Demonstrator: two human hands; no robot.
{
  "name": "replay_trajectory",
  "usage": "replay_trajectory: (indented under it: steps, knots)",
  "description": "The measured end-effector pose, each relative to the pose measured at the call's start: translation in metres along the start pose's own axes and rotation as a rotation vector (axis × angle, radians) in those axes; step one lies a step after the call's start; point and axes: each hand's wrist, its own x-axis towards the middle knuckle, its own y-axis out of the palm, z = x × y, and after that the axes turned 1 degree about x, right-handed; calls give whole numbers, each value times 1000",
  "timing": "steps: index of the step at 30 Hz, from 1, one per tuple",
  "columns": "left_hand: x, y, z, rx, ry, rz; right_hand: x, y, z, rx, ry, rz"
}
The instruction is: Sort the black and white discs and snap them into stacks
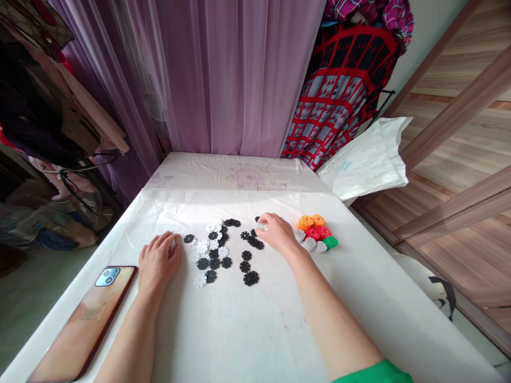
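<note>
White table [255, 330] is carrying everything; phone [85, 319] is lying face down at the left edge, out of the way. Black and white discs [217, 250] are lying scattered mid-table, a coloured cluster [317, 234] sitting apart. Left hand [157, 263] is resting flat, fingers loosely together, beside the scatter; right hand [275, 234] is pinching a white disc [261, 226] at the scatter's far side.

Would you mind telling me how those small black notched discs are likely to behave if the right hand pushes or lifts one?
The black discs look thin and flat, so probably light and likely to slide on the white table cover rather than roll. Lying flush, one may be fiddly for the right hand to lift; the notched rims might give grip.
</note>
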Motion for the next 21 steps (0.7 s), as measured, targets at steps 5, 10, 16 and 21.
replay_trajectory:
  steps: [5,10,16,21]
  knots:
    - [1,0,0,18,6,22,-16,-13,-41,-23,64,9]
    - [2,-1,3,22,28,25,-19,-3,-44,-29,27,23]
    - [2,-1,3,28,32,15,-23,-1,-45,-53,24,8]
    - [3,-3,1,49,18,45,-44,7,-56,-152,151,-9]
